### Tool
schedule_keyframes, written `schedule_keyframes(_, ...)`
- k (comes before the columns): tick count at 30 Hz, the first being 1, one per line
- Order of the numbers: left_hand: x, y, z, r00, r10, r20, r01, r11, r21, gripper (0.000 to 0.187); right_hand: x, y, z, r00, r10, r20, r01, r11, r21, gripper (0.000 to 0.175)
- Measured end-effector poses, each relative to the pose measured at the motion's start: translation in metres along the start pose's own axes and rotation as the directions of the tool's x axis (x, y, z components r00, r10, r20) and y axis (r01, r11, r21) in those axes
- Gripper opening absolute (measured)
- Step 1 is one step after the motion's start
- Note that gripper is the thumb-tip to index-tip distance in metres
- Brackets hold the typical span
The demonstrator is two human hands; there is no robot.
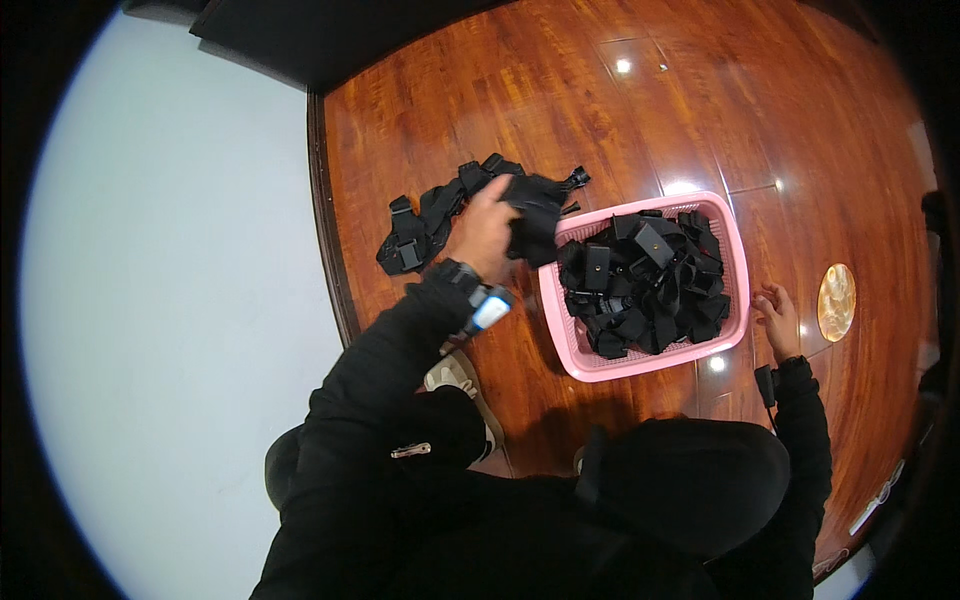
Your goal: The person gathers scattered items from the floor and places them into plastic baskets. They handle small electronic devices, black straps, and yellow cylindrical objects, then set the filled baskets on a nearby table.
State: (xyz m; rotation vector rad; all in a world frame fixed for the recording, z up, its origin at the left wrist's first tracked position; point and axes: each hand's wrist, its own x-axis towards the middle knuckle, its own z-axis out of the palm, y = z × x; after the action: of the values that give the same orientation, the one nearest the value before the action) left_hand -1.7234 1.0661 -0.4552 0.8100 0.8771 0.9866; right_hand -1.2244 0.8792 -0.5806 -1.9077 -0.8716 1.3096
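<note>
My left hand (484, 229) grips a folded bundle of black webbing straps (535, 217), blurred, at the left rim of a pink plastic basket (739, 311). Inside the basket lies a tangled heap of black straps (660, 292) with flat, rectangular black plates (597, 268) among them. More black straps with buckles (420, 225) lie on the floor beyond and left of that hand. Just outside the basket's right rim is my right hand (780, 319), its fingers loosely bent and apart, with nothing seen in it.
Glossy wood-pattern flooring (525, 97) spreads around the basket. A white wall (172, 262) with a dark skirting board (321, 210) runs along the left. A dark piece of furniture (277, 37) stands at the top left. To the right, a round patterned spot (836, 302) shows on the floor. My shoe (457, 375) is near the basket.
</note>
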Motion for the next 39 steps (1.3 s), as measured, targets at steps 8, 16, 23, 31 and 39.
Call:
schedule_keyframes(8, -0.023, -0.071, 0.093, 0.955, -0.288, 0.071, 0.074, 0.461, 0.884, 0.045, -0.01, -0.003, 0.02, 0.991, -0.127, 0.032, 0.127, 0.992, 0.009, 0.032)
schedule_keyframes(16, -0.01, -0.066, 0.063, 0.686, -0.035, 0.726, -0.694, 0.269, 0.668, 0.085, -0.035, 0.001, -0.005, 0.996, -0.078, 0.032, 0.079, 0.996, -0.034, 0.035)
schedule_keyframes(23, 0.066, -0.02, -0.064, 0.926, 0.355, 0.128, -0.116, -0.055, 0.992, 0.059, -0.05, 0.01, -0.012, 0.999, -0.031, 0.013, 0.031, 0.998, -0.058, 0.035)
schedule_keyframes(31, 0.05, -0.042, -0.108, 0.991, 0.127, -0.037, 0.083, -0.377, 0.923, 0.055, -0.085, 0.023, -0.005, 0.999, -0.001, -0.035, -0.002, 0.994, -0.107, 0.03)
schedule_keyframes(39, 0.06, -0.014, -0.085, 0.877, 0.479, 0.031, -0.071, 0.066, 0.995, 0.033, -0.08, 0.042, -0.008, 0.999, 0.017, -0.046, -0.02, 0.997, -0.073, 0.029)
